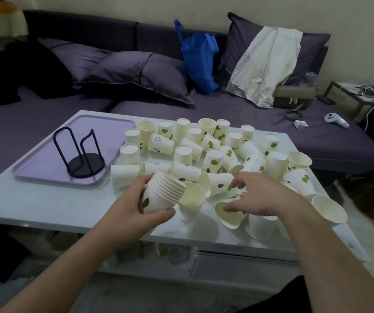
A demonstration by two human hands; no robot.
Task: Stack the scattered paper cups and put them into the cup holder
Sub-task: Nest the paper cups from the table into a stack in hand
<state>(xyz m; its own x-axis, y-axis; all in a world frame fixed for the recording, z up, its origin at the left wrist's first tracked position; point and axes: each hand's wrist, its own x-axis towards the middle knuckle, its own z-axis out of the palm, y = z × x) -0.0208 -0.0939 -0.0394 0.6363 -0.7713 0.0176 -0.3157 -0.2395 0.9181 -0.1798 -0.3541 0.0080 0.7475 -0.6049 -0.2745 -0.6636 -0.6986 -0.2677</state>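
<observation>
My left hand [136,206] grips a tilted stack of several nested white paper cups [162,192] with green leaf prints, just above the table's front edge. My right hand [260,195] is over a cup lying on its side [229,214], thumb on its rim and fingers spread above it. Many loose cups [213,152] lie scattered, upright, upside down or tipped, across the middle and right of the white table [52,204]. The black wire cup holder [84,152] stands empty on a lilac tray [45,168] at the left.
A purple sofa [271,123] with cushions, a blue bag [199,62], a white garment and a handbag runs behind the table. A game controller [335,119] lies on the seat at the right. One cup [328,211] overhangs near the table's right edge.
</observation>
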